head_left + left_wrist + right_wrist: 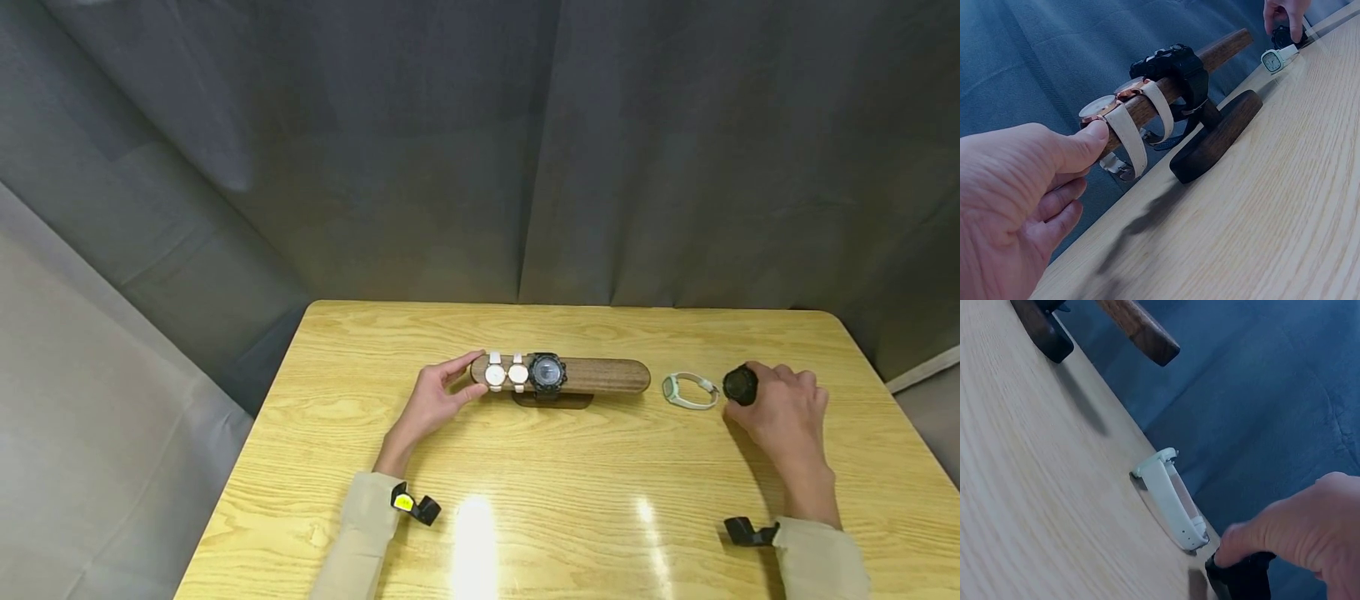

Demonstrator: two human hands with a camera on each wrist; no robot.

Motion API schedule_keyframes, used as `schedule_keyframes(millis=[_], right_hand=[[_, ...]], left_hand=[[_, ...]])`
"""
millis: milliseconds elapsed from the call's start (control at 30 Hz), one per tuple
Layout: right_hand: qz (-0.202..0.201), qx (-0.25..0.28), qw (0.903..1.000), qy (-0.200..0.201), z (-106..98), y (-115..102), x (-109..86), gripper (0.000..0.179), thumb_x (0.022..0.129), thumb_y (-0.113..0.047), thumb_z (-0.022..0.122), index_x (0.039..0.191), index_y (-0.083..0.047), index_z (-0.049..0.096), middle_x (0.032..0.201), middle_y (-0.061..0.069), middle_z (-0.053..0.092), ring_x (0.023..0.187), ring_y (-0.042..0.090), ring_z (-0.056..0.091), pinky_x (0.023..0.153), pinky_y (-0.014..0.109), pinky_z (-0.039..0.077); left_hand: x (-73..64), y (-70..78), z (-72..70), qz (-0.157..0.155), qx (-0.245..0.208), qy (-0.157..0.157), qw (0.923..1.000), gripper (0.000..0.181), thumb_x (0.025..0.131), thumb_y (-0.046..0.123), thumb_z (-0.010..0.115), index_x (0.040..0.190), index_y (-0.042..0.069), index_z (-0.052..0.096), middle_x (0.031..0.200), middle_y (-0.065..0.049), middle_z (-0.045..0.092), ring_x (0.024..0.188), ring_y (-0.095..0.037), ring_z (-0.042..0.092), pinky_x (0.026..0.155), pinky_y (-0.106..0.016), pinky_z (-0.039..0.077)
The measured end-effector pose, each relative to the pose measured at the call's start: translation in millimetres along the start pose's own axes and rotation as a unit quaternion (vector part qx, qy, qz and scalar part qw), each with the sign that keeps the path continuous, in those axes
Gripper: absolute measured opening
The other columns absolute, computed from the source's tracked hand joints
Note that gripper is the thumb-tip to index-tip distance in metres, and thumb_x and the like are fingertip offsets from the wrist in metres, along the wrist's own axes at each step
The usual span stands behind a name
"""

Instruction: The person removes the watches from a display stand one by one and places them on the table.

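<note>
My left hand point(435, 398) holds the left end of a wooden watch stand point(607, 376), its thumb point(1088, 147) pressed at the bar end beside a dial. Two watches with white straps, one at the end point(495, 375) and one beside it point(518, 374), are wrapped round the bar. A chunky black watch point(547, 372) sits right of them; the bar's right part is bare. At the right, my right hand point(787, 408) pinches another black watch point(739, 385), partly hidden by the fingers. Close to it, a pale green watch point(691, 392) with its strap looped lies on the table.
The stand's dark foot point(1216, 140) rests on the wooden table point(570, 483), casting a shadow. Dark grey curtains point(420, 167) hang behind the table's back edge. Small black devices are strapped at both wrists, one on the left sleeve point(427, 509) and one on the right point(741, 531).
</note>
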State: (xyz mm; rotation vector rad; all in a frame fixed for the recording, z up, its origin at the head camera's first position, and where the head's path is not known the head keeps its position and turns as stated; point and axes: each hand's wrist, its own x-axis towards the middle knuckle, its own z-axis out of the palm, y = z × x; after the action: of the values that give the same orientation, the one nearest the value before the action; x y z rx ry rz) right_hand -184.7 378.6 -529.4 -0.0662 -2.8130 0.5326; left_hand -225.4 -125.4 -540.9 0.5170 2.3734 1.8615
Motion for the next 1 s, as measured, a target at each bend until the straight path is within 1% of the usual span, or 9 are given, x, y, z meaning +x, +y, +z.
schedule_keyframes(millis=[133, 167, 267, 400, 500, 567, 700, 833, 1000], right_hand=[[-0.007, 0.005, 0.9999, 0.011, -1, -6, 1.6, 0.069, 0.078, -0.019, 0.089, 0.130, 0.015, 0.058, 0.114, 0.040, 0.057, 0.094, 0.053, 0.039, 0.079, 0.066, 0.027], [-0.010, 0.007, 0.9998, 0.014, -1, -8, 1.9, 0.070, 0.079, -0.021, 0.089, 0.130, 0.014, 0.058, 0.112, 0.039, 0.058, 0.093, 0.052, 0.040, 0.079, 0.066, 0.028], [-0.024, 0.027, 0.9989, 0.030, -1, -12, 2.9, 0.066, 0.081, -0.021, 0.087, 0.130, 0.013, 0.060, 0.096, 0.031, 0.060, 0.089, 0.049, 0.042, 0.080, 0.066, 0.029], [-0.049, 0.072, 0.9942, 0.062, 1, -19, 4.7, 0.056, 0.083, -0.018, 0.084, 0.127, 0.011, 0.064, 0.077, 0.019, 0.054, 0.084, 0.040, 0.041, 0.084, 0.065, 0.030], [-0.073, 0.108, 0.9871, 0.093, 5, -23, 6.3, 0.050, 0.082, -0.014, 0.083, 0.123, 0.010, 0.066, 0.070, 0.014, 0.049, 0.080, 0.031, 0.038, 0.085, 0.058, 0.030], [-0.087, 0.127, 0.9818, 0.111, 7, -26, 7.1, 0.047, 0.081, -0.011, 0.084, 0.120, 0.010, 0.068, 0.068, 0.013, 0.046, 0.078, 0.026, 0.036, 0.083, 0.051, 0.030], [-0.104, 0.159, 0.9726, 0.134, 8, -31, 7.9, 0.043, 0.078, -0.008, 0.085, 0.115, 0.007, 0.070, 0.067, 0.009, 0.044, 0.077, 0.017, 0.033, 0.081, 0.038, 0.029], [-0.109, 0.180, 0.9685, 0.134, 8, -39, 7.6, 0.042, 0.078, -0.007, 0.085, 0.116, 0.005, 0.071, 0.067, 0.007, 0.044, 0.078, 0.014, 0.034, 0.084, 0.029, 0.028], [-0.100, 0.196, 0.9682, 0.119, 8, -46, 5.9, 0.041, 0.081, -0.007, 0.085, 0.118, 0.004, 0.071, 0.068, 0.008, 0.042, 0.083, 0.016, 0.034, 0.091, 0.026, 0.028]], left_hand=[[0.6, -0.1, 0.2, 0.003, 0.000, 0.001, 1.0000, 0.057, 0.092, 0.015, 0.080, 0.146, 0.013, 0.062, 0.150, -0.012, 0.058, 0.141, -0.034, 0.052, 0.118, -0.049, 0.042], [0.7, -0.2, 0.2, 0.003, 0.001, 0.002, 1.0000, 0.057, 0.092, 0.015, 0.080, 0.146, 0.013, 0.062, 0.150, -0.012, 0.058, 0.141, -0.034, 0.052, 0.119, -0.049, 0.041], [0.3, -0.3, 0.2, 0.000, 0.003, 0.004, 1.0000, 0.056, 0.092, 0.016, 0.081, 0.145, 0.017, 0.063, 0.149, -0.010, 0.059, 0.141, -0.033, 0.052, 0.119, -0.049, 0.041], [-0.1, -0.1, 0.1, 0.001, 0.005, 0.004, 1.0000, 0.056, 0.092, 0.017, 0.081, 0.145, 0.020, 0.064, 0.149, -0.009, 0.059, 0.141, -0.031, 0.053, 0.118, -0.048, 0.042], [-0.1, -0.1, 0.1, 0.003, 0.006, 0.005, 1.0000, 0.056, 0.092, 0.017, 0.081, 0.145, 0.019, 0.064, 0.149, -0.010, 0.059, 0.140, -0.031, 0.053, 0.118, -0.048, 0.042], [0.0, 0.1, 0.1, 0.004, 0.006, 0.004, 1.0000, 0.056, 0.092, 0.016, 0.081, 0.145, 0.018, 0.064, 0.149, -0.010, 0.059, 0.140, -0.031, 0.053, 0.118, -0.048, 0.042], [0.2, 1.1, 0.0, 0.003, 0.006, 0.002, 1.0000, 0.056, 0.092, 0.015, 0.081, 0.145, 0.015, 0.063, 0.149, -0.011, 0.059, 0.140, -0.031, 0.053, 0.118, -0.048, 0.042], [0.3, 1.8, -0.3, 0.002, 0.009, 0.001, 1.0000, 0.057, 0.092, 0.015, 0.081, 0.146, 0.015, 0.063, 0.149, -0.011, 0.059, 0.140, -0.031, 0.053, 0.118, -0.048, 0.043], [-0.4, 1.8, -0.3, -0.003, 0.010, 0.002, 0.9999, 0.056, 0.092, 0.016, 0.081, 0.145, 0.018, 0.063, 0.150, -0.011, 0.058, 0.140, -0.032, 0.054, 0.117, -0.049, 0.043]])
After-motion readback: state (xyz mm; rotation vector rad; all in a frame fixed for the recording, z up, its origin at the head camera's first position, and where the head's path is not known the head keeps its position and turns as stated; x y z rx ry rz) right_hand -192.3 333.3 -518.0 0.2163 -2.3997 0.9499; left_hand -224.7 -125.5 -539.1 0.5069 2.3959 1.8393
